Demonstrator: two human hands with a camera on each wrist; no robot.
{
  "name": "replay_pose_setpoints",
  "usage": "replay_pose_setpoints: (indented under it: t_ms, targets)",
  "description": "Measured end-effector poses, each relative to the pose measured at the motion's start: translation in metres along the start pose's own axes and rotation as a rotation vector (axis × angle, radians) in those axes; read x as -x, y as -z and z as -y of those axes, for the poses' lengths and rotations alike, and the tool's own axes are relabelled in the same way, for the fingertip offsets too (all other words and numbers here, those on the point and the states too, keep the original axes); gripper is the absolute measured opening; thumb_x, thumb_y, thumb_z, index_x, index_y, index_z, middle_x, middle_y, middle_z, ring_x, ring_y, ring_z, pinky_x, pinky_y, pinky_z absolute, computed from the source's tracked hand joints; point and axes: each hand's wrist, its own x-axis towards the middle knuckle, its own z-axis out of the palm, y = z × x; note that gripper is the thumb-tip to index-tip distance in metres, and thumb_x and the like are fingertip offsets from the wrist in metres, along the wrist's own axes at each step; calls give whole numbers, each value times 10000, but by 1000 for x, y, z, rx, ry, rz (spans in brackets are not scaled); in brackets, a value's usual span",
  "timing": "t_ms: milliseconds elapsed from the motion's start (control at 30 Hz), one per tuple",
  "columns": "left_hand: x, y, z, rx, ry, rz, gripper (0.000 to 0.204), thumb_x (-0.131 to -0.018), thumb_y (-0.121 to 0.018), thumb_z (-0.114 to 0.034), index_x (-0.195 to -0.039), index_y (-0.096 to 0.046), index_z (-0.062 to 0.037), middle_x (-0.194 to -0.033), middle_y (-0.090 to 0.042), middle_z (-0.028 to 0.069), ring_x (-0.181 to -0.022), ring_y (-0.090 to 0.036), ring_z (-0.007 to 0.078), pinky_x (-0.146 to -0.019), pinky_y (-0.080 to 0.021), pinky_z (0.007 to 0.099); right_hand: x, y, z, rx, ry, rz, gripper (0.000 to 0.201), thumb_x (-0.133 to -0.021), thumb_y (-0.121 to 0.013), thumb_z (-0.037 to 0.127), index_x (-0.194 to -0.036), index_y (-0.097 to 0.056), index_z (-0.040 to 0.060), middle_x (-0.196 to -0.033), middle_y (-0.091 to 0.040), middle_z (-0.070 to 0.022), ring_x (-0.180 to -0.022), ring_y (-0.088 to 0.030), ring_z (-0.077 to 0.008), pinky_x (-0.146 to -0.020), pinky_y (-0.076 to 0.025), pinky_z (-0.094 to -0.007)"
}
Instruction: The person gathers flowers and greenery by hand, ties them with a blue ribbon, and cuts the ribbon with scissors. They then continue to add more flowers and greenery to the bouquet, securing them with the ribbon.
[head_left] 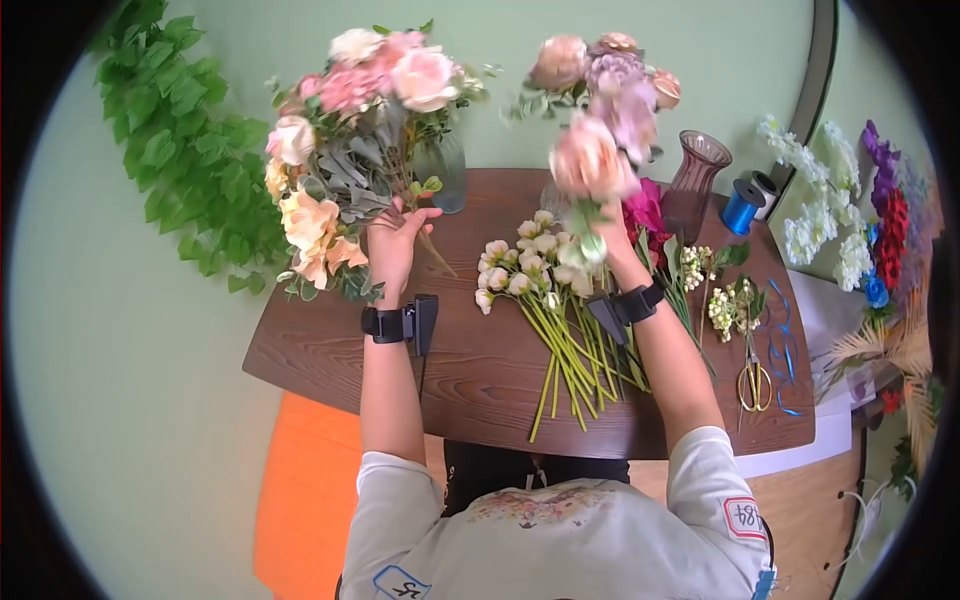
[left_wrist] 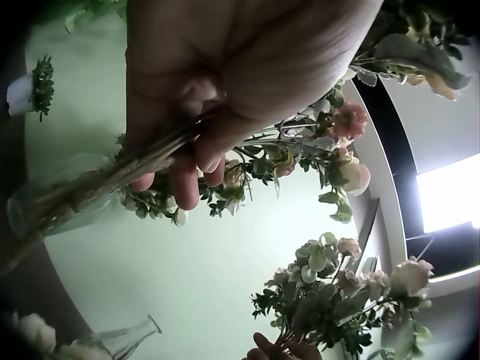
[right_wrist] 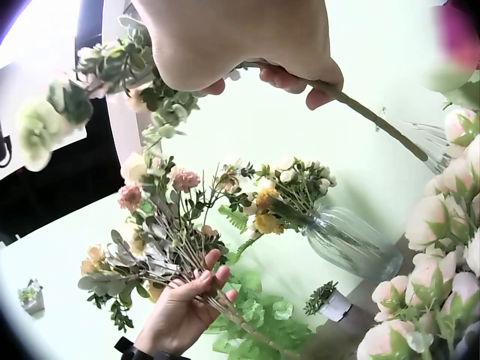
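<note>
My left hand (head_left: pixel 398 240) grips the stems of a mixed bouquet (head_left: pixel 350 150) of pink, cream and peach flowers above the table's left part; its fingers curl round the stems (left_wrist: pixel 97 180) in the left wrist view. My right hand (head_left: pixel 622 245) holds a second bunch (head_left: pixel 610 120) of peach and mauve flowers to the right, partly blurred. In the right wrist view that hand (right_wrist: pixel 255 45) is curled round a green stem (right_wrist: pixel 382 127). The two bunches are apart. White roses (head_left: pixel 530 260) with green stems lie on the table beneath and between the hands.
Behind the left bouquet stands a clear vase (head_left: pixel 447 180). A purple vase (head_left: pixel 695 180), blue ribbon spool (head_left: pixel 741 208), magenta flowers (head_left: pixel 648 208), white berry sprigs (head_left: pixel 722 310), gold-handled scissors (head_left: pixel 754 388) and loose blue ribbon (head_left: pixel 785 350) are on the table's (head_left: pixel 310 330) right side.
</note>
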Motion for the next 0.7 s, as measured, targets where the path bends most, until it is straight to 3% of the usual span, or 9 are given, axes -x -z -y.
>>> replay_pose_setpoints:
  t_ms: [33,67,133,167,400,467,500,633,700]
  targets:
    - [1,1,-1,0,-1,-3,146,-793,-475,23,-938,-455,16,-959,-561,128,-794,-601,201,-591,-483,229,-7,5,9,-100,-190,64,261,-802,-343,127,-995,-464,0,-792,-502,-113,-705,-475,-179,-625,-396,-278]
    - [2,2,-2,4,-9,-30,134,-792,-479,22,-924,-463,22,-950,-561,120,-798,-601,201,-593,-485,224,-6,12,53,-33,-83,32,251,-825,-344,172,-998,-423,8,-786,-489,-77,-680,-443,-149,-618,-387,-261]
    - [4,5,-2,1,-20,-68,121,-790,-484,20,-911,-471,29,-941,-560,112,-802,-600,202,-595,-486,220,-13,10,37,-320,-186,-2,231,-854,-356,204,-973,-428,19,-758,-473,-43,-684,-445,-112,-606,-385,-242]
    - [3,9,3,7,-24,-71,106,-788,-491,16,-891,-482,34,-922,-558,99,-806,-599,200,-596,-485,214,-13,10,49,-358,-148,-28,220,-883,-366,240,-875,-460,42,-739,-441,8,-641,-422,-72,-591,-367,-201]
    - [4,15,18,14,-51,-60,110,-782,-493,26,-892,-493,25,-831,-551,61,-846,-590,194,-582,-438,206,-14,4,52,-322,-118,11,179,-875,-382,151,-978,-445,18,-768,-486,-11,-675,-440,-73,-607,-380,-212]
    - [3,14,22,23,-56,-32,119,-783,-493,25,-902,-490,22,-840,-560,66,-855,-587,190,-591,-431,204,-12,-1,59,-654,-138,-77,163,-860,-408,123,-978,-444,17,-780,-491,-8,-676,-439,-70,-618,-386,-213]
    - [3,14,24,13,-38,-37,113,-783,-492,26,-896,-491,20,-864,-569,75,-861,-585,186,-596,-429,203,-10,-2,71,-576,-146,-151,122,-846,-428,100,-940,-446,24,-803,-502,-17,-683,-447,-70,-634,-395,-214]
    - [5,13,21,-7,-6,-53,103,-781,-496,25,-884,-500,24,-936,-579,102,-862,-584,175,-589,-425,199,-10,-2,77,-574,-193,-124,76,-839,-437,75,-900,-434,29,-813,-514,-36,-688,-462,-78,-640,-413,-227]
    - [5,11,19,-30,8,-64,105,-780,-499,23,-885,-499,26,-942,-577,105,-847,-589,175,-577,-425,196,-10,-3,75,-740,-169,29,83,-846,-430,68,-917,-417,26,-809,-528,-52,-665,-475,-84,-629,-429,-238]
